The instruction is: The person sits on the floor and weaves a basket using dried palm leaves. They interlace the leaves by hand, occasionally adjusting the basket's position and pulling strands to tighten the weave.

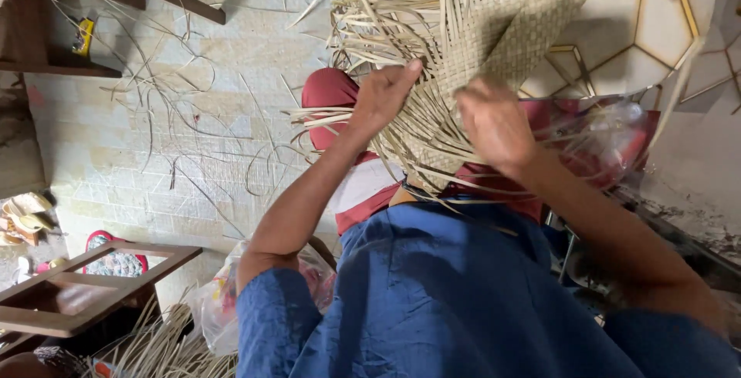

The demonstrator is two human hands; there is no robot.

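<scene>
A partly woven straw mat point(502, 15) hangs over my lap, its finished checker weave at the top and many loose pale strips point(363, 38) fanning out to the left and below. My left hand point(382, 96) is closed on a few loose strips at the mat's left edge. On the right, the fingers of my right hand point(494, 123) press into the weave and pinch strips there. Both forearms reach out from blue sleeves point(432, 301).
Loose straw strips point(170, 108) litter the tiled floor. A wooden frame point(85, 285) stands at lower left, beside a clear plastic bag point(216, 308) and a straw bundle. A red plastic bag point(610, 139) lies at right. Wooden furniture legs sit at upper left.
</scene>
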